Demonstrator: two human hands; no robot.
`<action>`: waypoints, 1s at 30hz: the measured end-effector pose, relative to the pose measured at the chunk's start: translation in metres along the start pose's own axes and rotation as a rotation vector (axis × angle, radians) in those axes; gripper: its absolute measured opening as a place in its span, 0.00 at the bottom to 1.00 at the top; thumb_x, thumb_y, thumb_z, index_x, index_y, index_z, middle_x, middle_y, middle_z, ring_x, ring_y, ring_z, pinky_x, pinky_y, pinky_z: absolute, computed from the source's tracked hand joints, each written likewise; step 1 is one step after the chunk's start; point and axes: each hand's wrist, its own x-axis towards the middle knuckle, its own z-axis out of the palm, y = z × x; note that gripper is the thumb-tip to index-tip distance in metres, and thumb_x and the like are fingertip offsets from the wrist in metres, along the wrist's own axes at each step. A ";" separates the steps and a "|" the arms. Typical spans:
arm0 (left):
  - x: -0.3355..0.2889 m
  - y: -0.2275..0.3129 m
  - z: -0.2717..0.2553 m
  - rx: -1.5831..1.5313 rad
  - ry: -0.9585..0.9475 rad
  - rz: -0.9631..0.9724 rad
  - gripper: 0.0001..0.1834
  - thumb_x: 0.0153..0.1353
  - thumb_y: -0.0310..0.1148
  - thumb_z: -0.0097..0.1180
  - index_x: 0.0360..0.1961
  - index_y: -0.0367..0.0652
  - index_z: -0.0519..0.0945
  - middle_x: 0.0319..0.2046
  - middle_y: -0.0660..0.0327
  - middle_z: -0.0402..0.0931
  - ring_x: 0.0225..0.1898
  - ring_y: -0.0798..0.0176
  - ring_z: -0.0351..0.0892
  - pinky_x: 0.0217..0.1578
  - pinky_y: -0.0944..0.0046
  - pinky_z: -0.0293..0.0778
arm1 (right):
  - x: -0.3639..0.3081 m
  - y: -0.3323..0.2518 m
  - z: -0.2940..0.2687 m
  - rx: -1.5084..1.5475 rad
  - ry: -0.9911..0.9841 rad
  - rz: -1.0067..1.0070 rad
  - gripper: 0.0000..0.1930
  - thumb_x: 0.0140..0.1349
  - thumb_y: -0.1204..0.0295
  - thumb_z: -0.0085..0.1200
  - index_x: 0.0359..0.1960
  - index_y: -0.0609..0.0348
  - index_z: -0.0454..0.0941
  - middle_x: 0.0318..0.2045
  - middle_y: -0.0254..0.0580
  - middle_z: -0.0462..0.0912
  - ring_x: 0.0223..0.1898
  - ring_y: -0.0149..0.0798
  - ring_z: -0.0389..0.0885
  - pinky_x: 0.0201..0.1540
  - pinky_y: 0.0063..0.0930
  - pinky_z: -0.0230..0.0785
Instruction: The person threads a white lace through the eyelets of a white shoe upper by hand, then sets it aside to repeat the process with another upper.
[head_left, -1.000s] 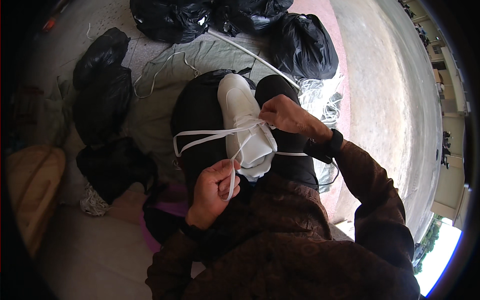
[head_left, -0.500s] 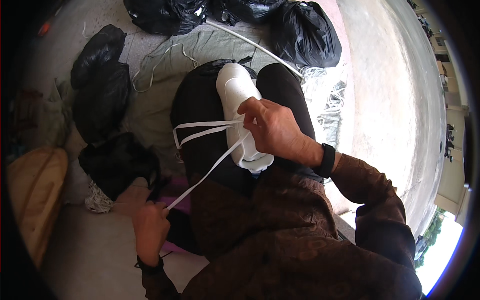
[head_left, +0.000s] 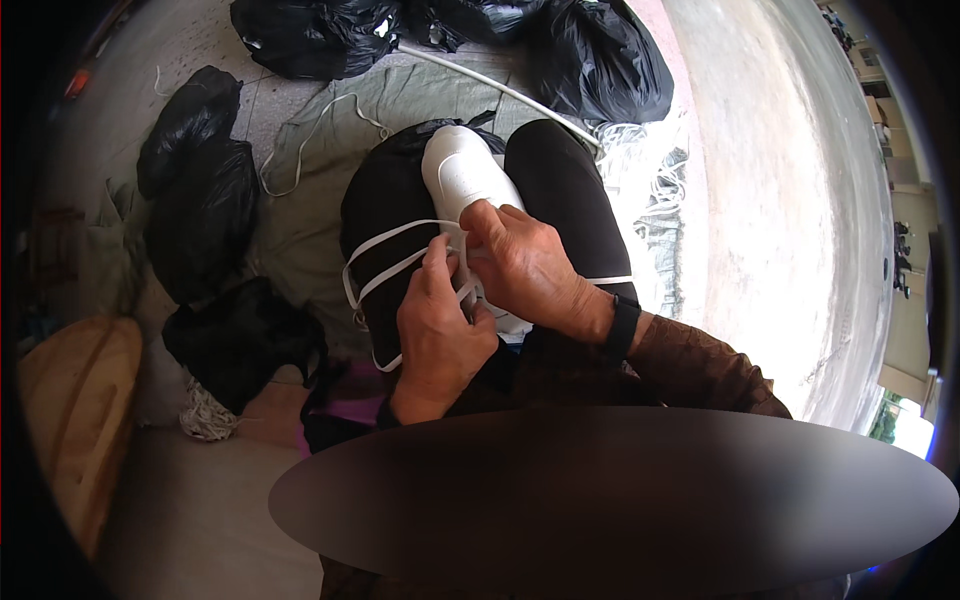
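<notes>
A white shoe [head_left: 465, 170] rests toe-away between my dark-trousered thighs. My right hand [head_left: 525, 262] lies over its lacing, thumb and fingers pinched on the white shoelace. My left hand [head_left: 440, 345] is at the near left side of the shoe, its fingers bent in at the lacing and closed around the lace. Loops of shoelace [head_left: 375, 243] hang out left over my left thigh, and another stretch of lace crosses my right thigh. My fingers hide most of the eyelets and the exact grip.
Black plastic bags [head_left: 600, 65] lie at the back and along the left. A white rod [head_left: 500, 90] crosses a grey-green sheet [head_left: 330, 140]. Loose white laces [head_left: 645, 170] are heaped beyond my right knee. A wooden board [head_left: 80, 420] stands at the left.
My left hand has moved from the lower left, where it drew a lace taut, up to the shoe beside my right hand. The taut lace is now slack.
</notes>
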 end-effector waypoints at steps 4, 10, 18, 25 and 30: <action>0.017 0.016 -0.008 0.230 0.216 0.206 0.44 0.38 0.18 0.68 0.62 0.33 0.66 0.48 0.45 0.77 0.52 0.43 0.76 0.55 0.49 0.70 | 0.005 0.004 0.006 -0.040 0.002 0.001 0.23 0.45 0.79 0.62 0.46 0.63 0.69 0.27 0.48 0.81 0.34 0.50 0.83 0.31 0.41 0.77; 0.012 0.001 0.002 -0.152 0.122 -0.017 0.42 0.39 0.15 0.66 0.60 0.32 0.65 0.48 0.45 0.80 0.49 0.49 0.82 0.51 0.54 0.77 | 0.001 0.002 0.012 -0.026 0.031 -0.023 0.22 0.45 0.78 0.61 0.44 0.64 0.72 0.27 0.48 0.81 0.34 0.49 0.83 0.32 0.40 0.77; 0.005 -0.003 -0.008 -0.448 0.048 -0.203 0.34 0.41 0.16 0.71 0.53 0.29 0.73 0.45 0.50 0.83 0.47 0.59 0.83 0.51 0.61 0.77 | -0.002 0.001 -0.016 0.033 -0.036 -0.049 0.19 0.45 0.80 0.62 0.40 0.62 0.72 0.28 0.50 0.81 0.34 0.54 0.83 0.36 0.42 0.77; 0.067 0.012 -0.010 0.239 -0.094 0.391 0.17 0.45 0.21 0.66 0.39 0.38 0.82 0.41 0.53 0.74 0.47 0.47 0.72 0.45 0.52 0.72 | -0.051 -0.036 -0.091 0.448 -0.233 0.342 0.20 0.46 0.85 0.67 0.36 0.59 0.69 0.25 0.43 0.80 0.30 0.46 0.85 0.31 0.35 0.76; 0.073 0.002 0.008 0.229 -0.208 0.281 0.06 0.42 0.21 0.61 0.25 0.37 0.78 0.29 0.51 0.73 0.33 0.45 0.77 0.35 0.50 0.76 | -0.059 -0.036 -0.082 0.361 -0.149 0.114 0.17 0.47 0.85 0.64 0.36 0.58 0.71 0.28 0.44 0.78 0.33 0.51 0.82 0.35 0.40 0.75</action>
